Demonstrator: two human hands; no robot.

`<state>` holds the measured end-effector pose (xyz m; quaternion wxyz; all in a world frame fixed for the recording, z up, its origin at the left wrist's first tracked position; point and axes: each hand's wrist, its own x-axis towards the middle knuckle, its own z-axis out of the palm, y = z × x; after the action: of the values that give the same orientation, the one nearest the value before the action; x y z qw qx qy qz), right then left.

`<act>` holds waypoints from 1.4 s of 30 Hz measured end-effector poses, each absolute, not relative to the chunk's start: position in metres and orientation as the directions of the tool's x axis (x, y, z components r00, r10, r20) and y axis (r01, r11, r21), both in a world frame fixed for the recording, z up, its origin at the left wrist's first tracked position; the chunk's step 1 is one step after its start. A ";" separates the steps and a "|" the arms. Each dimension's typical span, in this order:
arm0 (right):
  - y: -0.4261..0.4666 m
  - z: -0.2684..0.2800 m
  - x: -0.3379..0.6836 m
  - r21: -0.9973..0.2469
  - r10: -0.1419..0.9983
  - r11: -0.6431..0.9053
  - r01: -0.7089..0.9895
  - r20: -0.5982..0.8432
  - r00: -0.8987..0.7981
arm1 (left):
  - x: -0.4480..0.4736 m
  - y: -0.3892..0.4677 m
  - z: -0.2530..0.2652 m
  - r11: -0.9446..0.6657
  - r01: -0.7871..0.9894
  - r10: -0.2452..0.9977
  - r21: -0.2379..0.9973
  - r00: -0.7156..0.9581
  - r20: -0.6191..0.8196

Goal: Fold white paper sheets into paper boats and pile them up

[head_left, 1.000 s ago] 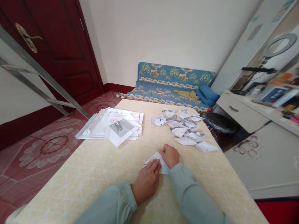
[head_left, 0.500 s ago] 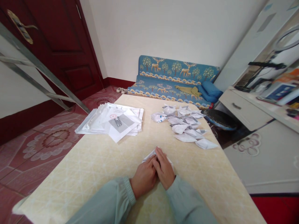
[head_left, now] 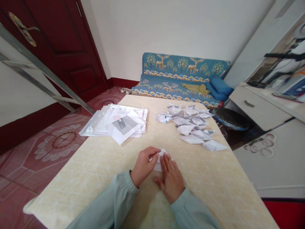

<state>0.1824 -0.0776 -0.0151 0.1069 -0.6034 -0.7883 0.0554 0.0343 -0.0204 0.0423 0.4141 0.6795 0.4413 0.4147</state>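
Observation:
A small folded sheet of white paper (head_left: 157, 167) lies on the table in front of me, partly covered by my hands. My left hand (head_left: 145, 163) is at its left side, thumb and forefinger closed together on the paper's edge. Flat over the right part of the paper lies my right hand (head_left: 172, 176), fingers stretched out and thumb apart. Farther off to the right sits a group of folded paper boats (head_left: 192, 128), several of them close together. To the left is a stack of white papers (head_left: 140, 114), topped by a sheet with a grey printed picture (head_left: 125, 126).
The table (head_left: 95, 178) has a pale yellow patterned cloth. Behind it stands a blue sofa (head_left: 171, 87) with deer prints. A metal ladder (head_left: 54, 79) leans at the left by a dark red door (head_left: 59, 38). On the right are a white cabinet (head_left: 281, 152) and a black pan (head_left: 230, 119).
My hands, earlier pressed together over the paper, have moved apart. The left has shifted left and up to the paper's edge; the right now lies flat. The view has tilted slightly.

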 end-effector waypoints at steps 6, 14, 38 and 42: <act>-0.078 -0.020 0.183 -0.151 0.957 0.278 0.949 0.133 -0.259 | 0.095 -0.001 0.019 -0.067 -0.315 0.990 0.947 0.096 0.101; -0.082 -0.020 0.182 -0.113 0.953 0.277 0.954 0.156 -0.258 | 0.100 0.015 -0.019 0.061 -0.688 0.997 0.723 0.002 -0.083; -0.079 -0.032 0.186 -0.129 0.942 0.297 0.946 0.204 -0.268 | 0.051 -0.007 -0.006 0.189 -0.469 0.956 0.863 0.289 -0.052; -0.079 -0.039 0.189 -0.135 0.923 0.330 0.934 0.252 -0.290 | 0.025 -0.022 -0.003 -0.207 0.085 0.916 0.975 0.367 0.163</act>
<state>0.1888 -0.0786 -0.0393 0.1430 -0.5784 -0.8029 -0.0191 0.0249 -0.0225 -0.0027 0.5014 0.6574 0.3807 0.4142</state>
